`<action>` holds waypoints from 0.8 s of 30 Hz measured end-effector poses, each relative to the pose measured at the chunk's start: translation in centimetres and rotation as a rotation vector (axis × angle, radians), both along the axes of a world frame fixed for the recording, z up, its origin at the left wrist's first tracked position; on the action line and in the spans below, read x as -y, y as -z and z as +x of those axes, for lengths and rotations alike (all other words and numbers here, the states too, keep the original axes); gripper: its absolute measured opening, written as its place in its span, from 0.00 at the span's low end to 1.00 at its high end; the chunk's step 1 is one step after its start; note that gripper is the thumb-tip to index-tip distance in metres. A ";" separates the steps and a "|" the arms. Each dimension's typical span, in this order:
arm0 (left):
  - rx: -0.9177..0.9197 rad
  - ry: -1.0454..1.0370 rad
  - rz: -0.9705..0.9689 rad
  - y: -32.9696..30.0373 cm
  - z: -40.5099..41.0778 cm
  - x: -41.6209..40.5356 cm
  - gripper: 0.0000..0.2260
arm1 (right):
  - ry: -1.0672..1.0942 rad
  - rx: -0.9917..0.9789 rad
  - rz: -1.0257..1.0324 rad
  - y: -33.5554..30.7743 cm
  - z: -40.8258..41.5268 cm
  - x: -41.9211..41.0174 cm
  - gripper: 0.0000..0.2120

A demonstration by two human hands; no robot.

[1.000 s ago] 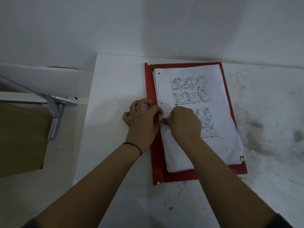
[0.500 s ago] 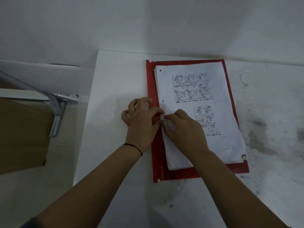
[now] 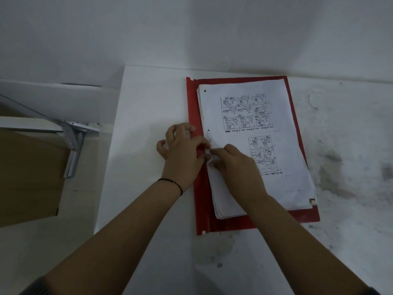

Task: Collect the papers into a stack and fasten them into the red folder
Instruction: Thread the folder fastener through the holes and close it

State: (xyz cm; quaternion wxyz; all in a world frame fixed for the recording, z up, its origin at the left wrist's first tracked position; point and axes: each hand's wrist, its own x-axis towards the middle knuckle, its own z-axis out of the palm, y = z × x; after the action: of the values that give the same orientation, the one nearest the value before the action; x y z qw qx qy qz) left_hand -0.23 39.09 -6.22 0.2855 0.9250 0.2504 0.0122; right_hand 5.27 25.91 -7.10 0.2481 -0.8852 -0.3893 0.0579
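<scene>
- The red folder is lying open and flat on the white table, and the stack of papers is sitting on top of it, so the papers are already in one pile
- The pile is sitting close to the folder's left side, where the holes and the fastener strip are, because that is where the papers are getting clipped in
- The left hand is resting on the red strip just beside the pile, with its fingers curled, and it is pressing down so the folder is not sliding
- The right hand is lying on the papers with its fingertips meeting the left hand's at the pile's left edge; they seem to be pinching a small white fastener piece, but the view is dim and the fingers are hiding it, so it is hard to be sure
- A thin clip-like strip is showing just above the fingers, by a hole in the top sheet
- The job looks to be at the fastening step, not yet done
- The folder's far edge is sitting near the wall, so there is little room to push that way
- The table's left edge is near the left hand, with a metal bracket below it
- There is lots of room on the smudged table to the right and toward the person
</scene>
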 end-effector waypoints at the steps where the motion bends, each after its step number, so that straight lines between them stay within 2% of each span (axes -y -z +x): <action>1: 0.001 -0.001 -0.003 0.0 0.0 0.0 0.09 | 0.013 -0.025 0.012 -0.1 0.0 0.0 0.11; 4: 0.012 -0.012 -0.016 0.1 -0.1 -0.1 0.08 | 0.175 -0.246 -0.002 -0.7 0.3 -0.2 0.09; 7: 0.027 -0.025 -0.016 0.3 -0.2 -0.1 0.06 | 0.345 -0.533 -0.007 -0.6 1.7 -0.9 0.17; 10: 0.031 -0.038 -0.013 0.3 -0.3 -0.1 0.06 | 0.388 -0.631 -0.021 -0.4 2.8 -1.6 0.21; 13: 0.032 -0.039 -0.001 0.4 -0.3 -0.1 0.06 | 0.363 -0.684 -0.024 -0.4 3.2 -1.7 0.20; 17: 0.051 -0.031 0.006 0.5 -0.4 -0.2 0.08 | 0.304 -0.611 -0.003 -0.9 2.5 -1.2 0.20; 19: 0.075 -0.033 0.012 0.6 -0.5 -0.1 0.11 | 0.251 -0.516 -0.012 -1.0 2.0 -0.9 0.22; 21: 0.102 -0.021 0.022 0.8 -0.8 0.0 0.13 | 0.213 -0.448 0.000 -1.3 1.5 -0.6 0.19; 24: 0.095 -0.010 0.053 1.1 -1.3 0.4 0.14 | 0.151 -0.253 -0.093 -1.1 1.3 -0.2 0.17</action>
State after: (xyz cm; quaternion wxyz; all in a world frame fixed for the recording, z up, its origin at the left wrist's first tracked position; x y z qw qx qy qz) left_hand -1.51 38.69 -7.33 0.2726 0.9293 0.2409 0.0643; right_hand 6.53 26.09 -5.96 0.2573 -0.9082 -0.2842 0.1681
